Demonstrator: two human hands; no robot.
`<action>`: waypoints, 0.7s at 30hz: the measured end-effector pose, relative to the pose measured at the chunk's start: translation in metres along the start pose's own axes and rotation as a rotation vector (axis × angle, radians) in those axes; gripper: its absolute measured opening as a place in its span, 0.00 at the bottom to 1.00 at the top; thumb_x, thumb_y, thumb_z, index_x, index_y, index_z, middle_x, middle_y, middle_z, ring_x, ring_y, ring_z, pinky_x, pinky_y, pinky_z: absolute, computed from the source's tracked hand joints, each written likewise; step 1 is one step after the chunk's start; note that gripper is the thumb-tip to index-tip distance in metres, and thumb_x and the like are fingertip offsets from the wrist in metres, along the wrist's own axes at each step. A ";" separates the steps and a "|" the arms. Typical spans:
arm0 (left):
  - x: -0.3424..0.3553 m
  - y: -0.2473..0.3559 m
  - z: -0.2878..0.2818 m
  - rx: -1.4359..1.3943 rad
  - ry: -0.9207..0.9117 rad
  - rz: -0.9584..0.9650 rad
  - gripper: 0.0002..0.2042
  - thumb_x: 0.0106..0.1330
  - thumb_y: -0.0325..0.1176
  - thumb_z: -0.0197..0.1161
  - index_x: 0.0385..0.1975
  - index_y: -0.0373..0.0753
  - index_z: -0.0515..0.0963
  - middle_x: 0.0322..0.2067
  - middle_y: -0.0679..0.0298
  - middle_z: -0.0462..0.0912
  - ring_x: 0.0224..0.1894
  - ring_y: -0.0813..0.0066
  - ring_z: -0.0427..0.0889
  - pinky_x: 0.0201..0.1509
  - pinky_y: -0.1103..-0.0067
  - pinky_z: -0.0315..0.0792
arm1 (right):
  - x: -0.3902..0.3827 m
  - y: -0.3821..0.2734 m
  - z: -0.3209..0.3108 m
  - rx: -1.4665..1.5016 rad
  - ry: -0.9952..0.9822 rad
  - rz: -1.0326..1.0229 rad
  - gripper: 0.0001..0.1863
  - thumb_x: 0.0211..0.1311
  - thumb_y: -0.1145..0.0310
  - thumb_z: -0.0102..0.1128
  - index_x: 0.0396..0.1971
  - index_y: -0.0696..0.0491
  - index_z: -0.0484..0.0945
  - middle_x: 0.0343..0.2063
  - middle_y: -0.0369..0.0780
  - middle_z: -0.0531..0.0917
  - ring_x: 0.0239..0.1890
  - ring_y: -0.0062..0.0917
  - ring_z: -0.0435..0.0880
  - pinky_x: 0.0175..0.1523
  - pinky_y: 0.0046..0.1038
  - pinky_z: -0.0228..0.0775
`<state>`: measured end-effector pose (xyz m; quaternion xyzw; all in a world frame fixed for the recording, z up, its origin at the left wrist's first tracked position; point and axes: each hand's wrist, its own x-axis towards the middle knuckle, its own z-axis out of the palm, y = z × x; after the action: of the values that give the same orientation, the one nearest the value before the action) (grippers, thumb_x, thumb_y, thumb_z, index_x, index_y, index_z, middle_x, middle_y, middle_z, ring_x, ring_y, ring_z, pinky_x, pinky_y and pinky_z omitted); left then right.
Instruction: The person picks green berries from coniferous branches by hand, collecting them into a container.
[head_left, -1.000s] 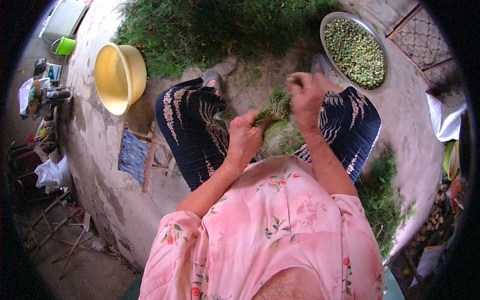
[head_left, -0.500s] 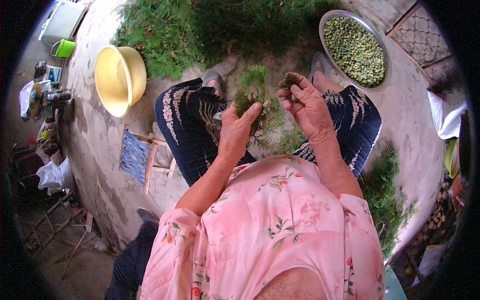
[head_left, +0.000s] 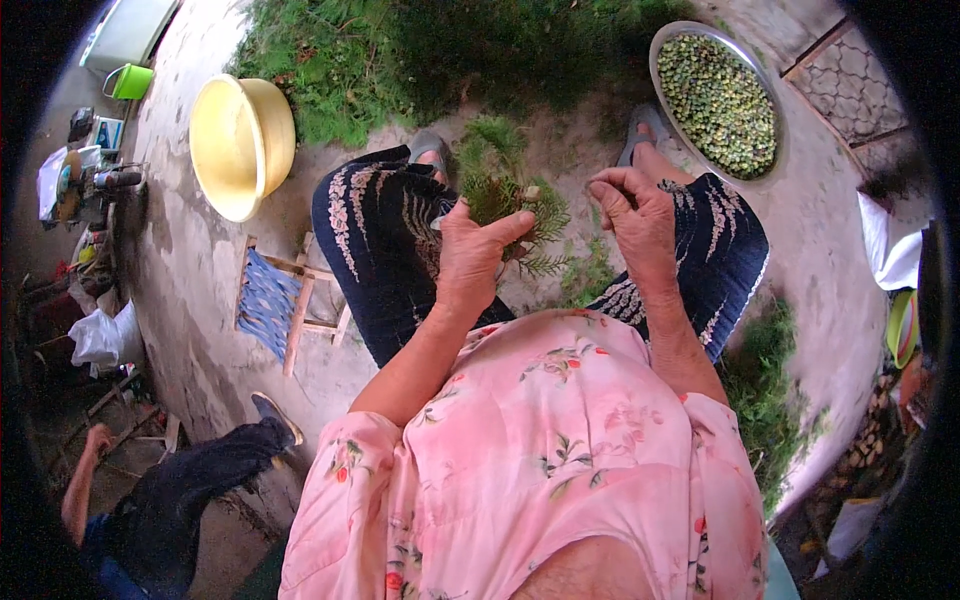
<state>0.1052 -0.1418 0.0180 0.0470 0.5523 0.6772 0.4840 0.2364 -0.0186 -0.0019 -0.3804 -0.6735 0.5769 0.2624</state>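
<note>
Over my lap, my left hand point(head_left: 474, 257) is closed around a green conifer sprig point(head_left: 545, 222), the thumb laid across its stems. Flat, feathery leaves fan out beyond the fingers, and a small pale round bit shows among them. To the right, my right hand point(head_left: 637, 222) is held apart from the sprig, thumb and fingertips drawn together. Anything between those fingertips is too small to make out. At the far right stands a metal basin point(head_left: 657, 52) filled with small green and yellowish cones or seeds point(head_left: 715, 105).
A heap of green branches point(head_left: 350, 70) lies beyond my feet. At left are a yellow tub point(head_left: 275, 140) and a folding stool point(head_left: 270, 300) with a blue woven seat. More branches point(head_left: 765, 390) lie by my right side. Another person's dark-trousered leg point(head_left: 200, 480) shows lower left.
My right hand has opened slightly from its grip, moved right and away from the sprig, and the brownish clump in it is gone. The other person has stepped further into view at lower left.
</note>
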 end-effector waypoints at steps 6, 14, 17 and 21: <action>0.000 -0.010 0.005 0.103 -0.048 0.186 0.11 0.50 0.20 0.60 0.34 0.35 0.73 0.28 0.68 0.77 0.25 0.84 0.73 0.27 0.88 0.68 | -0.004 -0.018 0.032 0.025 -0.159 -0.138 0.13 0.45 0.70 0.62 0.32 0.57 0.74 0.25 0.37 0.77 0.28 0.21 0.75 0.33 0.22 0.67; -0.007 -0.005 -0.002 0.180 -0.035 0.036 0.04 0.51 0.26 0.62 0.26 0.36 0.76 0.21 0.72 0.75 0.20 0.87 0.69 0.22 0.88 0.63 | 0.001 -0.014 0.022 0.487 -0.266 0.351 0.11 0.53 0.62 0.55 0.25 0.56 0.72 0.21 0.36 0.74 0.18 0.21 0.72 0.20 0.22 0.61; -0.003 -0.004 -0.004 -0.042 -0.033 -0.040 0.05 0.51 0.26 0.62 0.28 0.37 0.75 0.23 0.69 0.76 0.20 0.83 0.72 0.21 0.86 0.66 | 0.013 -0.013 0.008 0.945 -0.198 0.306 0.08 0.55 0.68 0.52 0.33 0.54 0.71 0.21 0.33 0.73 0.18 0.16 0.71 0.19 0.17 0.61; -0.001 -0.002 0.000 -0.165 -0.009 -0.055 0.06 0.51 0.26 0.61 0.29 0.36 0.75 0.23 0.68 0.77 0.21 0.81 0.73 0.20 0.85 0.66 | 0.004 -0.005 0.019 0.830 -0.164 0.404 0.10 0.53 0.69 0.55 0.35 0.55 0.71 0.23 0.33 0.73 0.21 0.14 0.72 0.20 0.16 0.60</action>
<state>0.1068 -0.1431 0.0164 -0.0048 0.4935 0.7066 0.5071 0.2178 -0.0268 -0.0007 -0.3200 -0.3169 0.8651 0.2208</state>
